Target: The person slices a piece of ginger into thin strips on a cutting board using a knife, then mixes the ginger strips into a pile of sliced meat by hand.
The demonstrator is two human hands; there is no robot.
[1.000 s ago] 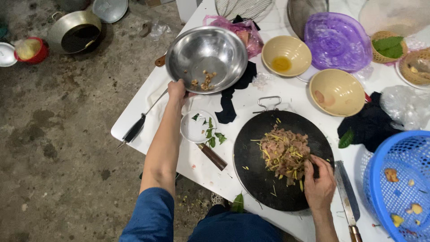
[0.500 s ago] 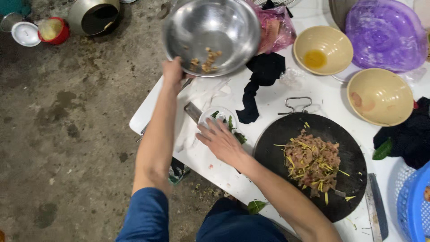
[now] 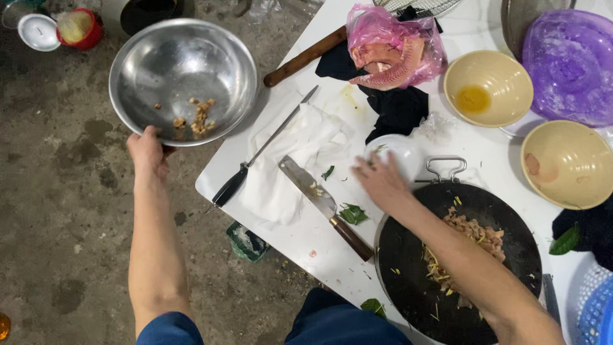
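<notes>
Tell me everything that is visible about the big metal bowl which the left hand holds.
The metal bowl is round, deep and shiny, and looks like steel, with some scratches and dull marks inside. It is almost empty: only a few small brown food scraps lie near the bottom. The left hand grips its near rim and holds it in the air, tilted a little, over the stained concrete floor, beside the left edge of the white table. Nothing else touches it.

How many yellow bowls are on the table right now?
2. One yellow bowl with a pool of oil sits beside the pink bag; the other yellow bowl sits right of the wok. More may lie out of frame.
</notes>
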